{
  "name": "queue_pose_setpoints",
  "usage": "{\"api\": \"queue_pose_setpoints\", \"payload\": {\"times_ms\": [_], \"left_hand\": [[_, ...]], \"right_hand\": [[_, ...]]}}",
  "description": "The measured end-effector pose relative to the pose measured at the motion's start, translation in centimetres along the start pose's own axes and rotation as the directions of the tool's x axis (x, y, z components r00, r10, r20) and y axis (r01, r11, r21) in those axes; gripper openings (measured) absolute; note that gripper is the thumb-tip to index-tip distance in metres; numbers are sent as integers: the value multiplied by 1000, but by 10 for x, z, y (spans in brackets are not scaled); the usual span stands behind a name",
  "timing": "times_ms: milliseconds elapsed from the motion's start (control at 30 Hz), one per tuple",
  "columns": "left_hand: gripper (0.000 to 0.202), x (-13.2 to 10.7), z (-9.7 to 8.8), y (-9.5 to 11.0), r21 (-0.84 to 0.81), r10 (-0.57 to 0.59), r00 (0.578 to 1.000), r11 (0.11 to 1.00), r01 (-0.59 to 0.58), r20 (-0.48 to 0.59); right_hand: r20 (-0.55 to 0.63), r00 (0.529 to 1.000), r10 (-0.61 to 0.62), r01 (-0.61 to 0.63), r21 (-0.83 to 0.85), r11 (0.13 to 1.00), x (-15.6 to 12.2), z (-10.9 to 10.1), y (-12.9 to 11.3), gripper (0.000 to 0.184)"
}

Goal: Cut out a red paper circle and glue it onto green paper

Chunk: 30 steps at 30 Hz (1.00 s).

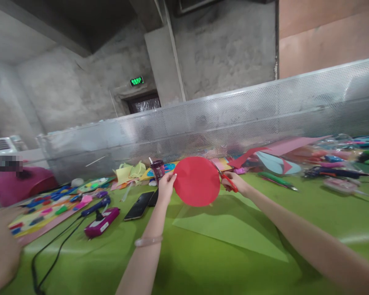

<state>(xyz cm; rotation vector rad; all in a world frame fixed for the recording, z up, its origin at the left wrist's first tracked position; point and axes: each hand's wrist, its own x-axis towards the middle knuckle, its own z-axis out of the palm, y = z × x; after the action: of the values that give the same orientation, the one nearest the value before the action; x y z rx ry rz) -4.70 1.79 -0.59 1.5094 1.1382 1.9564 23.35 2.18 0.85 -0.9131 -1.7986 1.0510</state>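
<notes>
A round sheet of red paper [197, 181] is held up in front of me, above the green table. My left hand [167, 186] pinches its left edge between thumb and fingers. At the right edge, my right hand [235, 183] is closed round the red handles of a pair of scissors [230, 182]. Their blades point up and left along the paper's rim; whether they touch it I cannot tell. Below the disc, a large light-green sheet of paper [230, 225] lies on the table.
Left of my arm are a black phone [139, 206], a purple power strip [102, 222] with black cords, and a drink cup [158, 170]. A green utility knife [278, 181] lies right. A mesh divider [233, 119] runs behind. Another person's arm [3, 246] reaches in at left.
</notes>
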Motion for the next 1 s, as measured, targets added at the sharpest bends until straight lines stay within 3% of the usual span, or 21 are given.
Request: {"api": "queue_pose_setpoints", "payload": {"times_ms": [1000], "left_hand": [[31, 1, -1, -2, 55, -10, 1000, 998, 11, -23]], "right_hand": [[-17, 1000, 10, -10, -27, 1000, 1, 1, 3, 8]]}}
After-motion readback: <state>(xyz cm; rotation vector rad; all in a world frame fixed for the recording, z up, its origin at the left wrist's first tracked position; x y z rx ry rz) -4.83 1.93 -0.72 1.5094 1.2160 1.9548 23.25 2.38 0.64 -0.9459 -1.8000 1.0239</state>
